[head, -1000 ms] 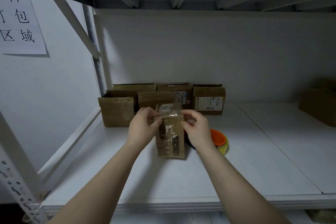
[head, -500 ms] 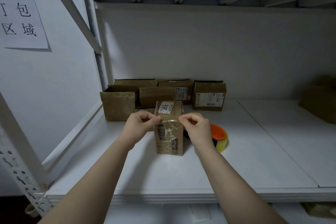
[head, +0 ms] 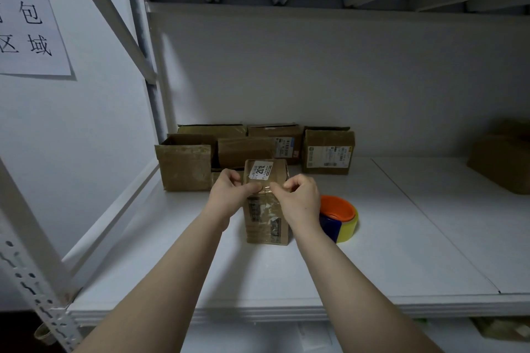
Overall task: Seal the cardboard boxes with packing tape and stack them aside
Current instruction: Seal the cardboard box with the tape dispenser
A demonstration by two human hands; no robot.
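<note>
A white metal shelf (head: pixel 372 252) in a white-walled racking bay carries everything. Near its front edge, left of centre, a small brown cardboard box (head: pixel 266 209) with a white label on top stands upright. The left hand (head: pixel 229 190) and right hand (head: pixel 298 195), fingers curled, each pinch an end of a glossy strip of clear packing tape (head: pixel 265 188) across the box's top front edge, probably to keep it taut for pressing down. Just beside the box's right side lies a tape roll with an orange core (head: pixel 339 218), handy for the next strip. More brown cardboard boxes (head: pixel 183 166) crowd the back left corner. The widest room for stacking seems to be rightward, before another brown box (head: pixel 502 163) at the right edge.
</note>
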